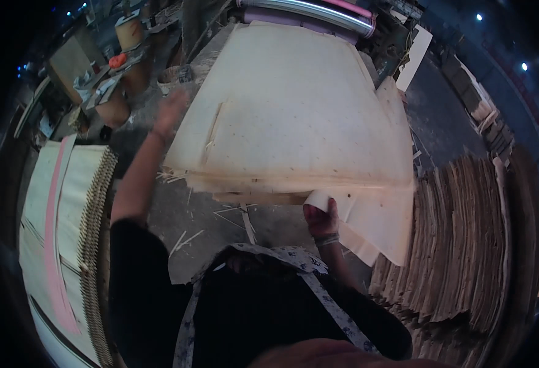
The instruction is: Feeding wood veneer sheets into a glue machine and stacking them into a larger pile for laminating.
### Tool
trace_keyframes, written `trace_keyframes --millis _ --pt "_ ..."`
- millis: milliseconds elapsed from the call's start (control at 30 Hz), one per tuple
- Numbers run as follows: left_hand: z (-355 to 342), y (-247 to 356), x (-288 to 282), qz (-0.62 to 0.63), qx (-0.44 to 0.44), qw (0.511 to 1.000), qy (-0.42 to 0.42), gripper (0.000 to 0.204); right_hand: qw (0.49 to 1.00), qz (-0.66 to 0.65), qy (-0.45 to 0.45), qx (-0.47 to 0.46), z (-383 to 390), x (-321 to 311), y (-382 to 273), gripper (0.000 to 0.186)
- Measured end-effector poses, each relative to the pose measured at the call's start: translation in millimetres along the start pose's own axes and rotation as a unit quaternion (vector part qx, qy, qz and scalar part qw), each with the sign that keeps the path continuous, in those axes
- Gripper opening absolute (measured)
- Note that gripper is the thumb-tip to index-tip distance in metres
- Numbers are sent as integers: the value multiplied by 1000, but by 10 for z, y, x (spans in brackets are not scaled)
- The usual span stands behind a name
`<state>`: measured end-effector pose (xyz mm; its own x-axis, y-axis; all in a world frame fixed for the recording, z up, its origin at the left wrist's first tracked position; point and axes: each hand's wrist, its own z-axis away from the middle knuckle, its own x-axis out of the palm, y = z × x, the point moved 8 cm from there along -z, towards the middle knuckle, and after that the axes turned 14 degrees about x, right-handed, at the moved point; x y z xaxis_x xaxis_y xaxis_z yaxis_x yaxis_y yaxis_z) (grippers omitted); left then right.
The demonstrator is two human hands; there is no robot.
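Note:
In front of me lies a stack of large, pale wood veneer sheets, with ragged near edges. My right hand is closed round the curled near edge of a veneer sheet, whose corner hangs down past the stack at the right. My left hand is raised beside the stack's left edge, its arm stretched forward. Motion blurs its fingers, and nothing shows clearly in it. A narrow slit runs through the top sheet on the left.
Beyond the stack sits a machine with a shiny metal roller. A pale veneer pile with a pink strip stands at left, a tall brown veneer stack at right. Wood slivers litter the floor. Drum-like containers stand far left.

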<state>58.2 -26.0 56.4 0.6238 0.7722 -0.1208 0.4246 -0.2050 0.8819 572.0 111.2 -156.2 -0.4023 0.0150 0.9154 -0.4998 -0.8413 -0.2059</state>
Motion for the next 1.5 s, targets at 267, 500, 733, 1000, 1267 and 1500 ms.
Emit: trace_keyframes --millis 267,500,733,1000,1267,1500 --pt "1963 -817 668 -1 -2 990 -140 34 974 135 129 -130 360 -771 -143 51" --pt "1883 -779 586 44 0 988 -149 27 899 120 201 -371 959 -363 -545 50" --pt "1819 -500 664 48 13 981 -190 26 781 121 261 -555 1666 -542 -1702 37" --pt "1906 -196 1821 20 67 967 -247 28 478 538 358 -595 3403 1253 -3988 24" --pt "2306 -7 3145 142 -50 956 -250 38 179 906 193 -331 812 3238 -2453 22" --pt "2097 -88 2409 293 -186 929 -131 63 178 960 128 -176 -90 1584 -56 25"
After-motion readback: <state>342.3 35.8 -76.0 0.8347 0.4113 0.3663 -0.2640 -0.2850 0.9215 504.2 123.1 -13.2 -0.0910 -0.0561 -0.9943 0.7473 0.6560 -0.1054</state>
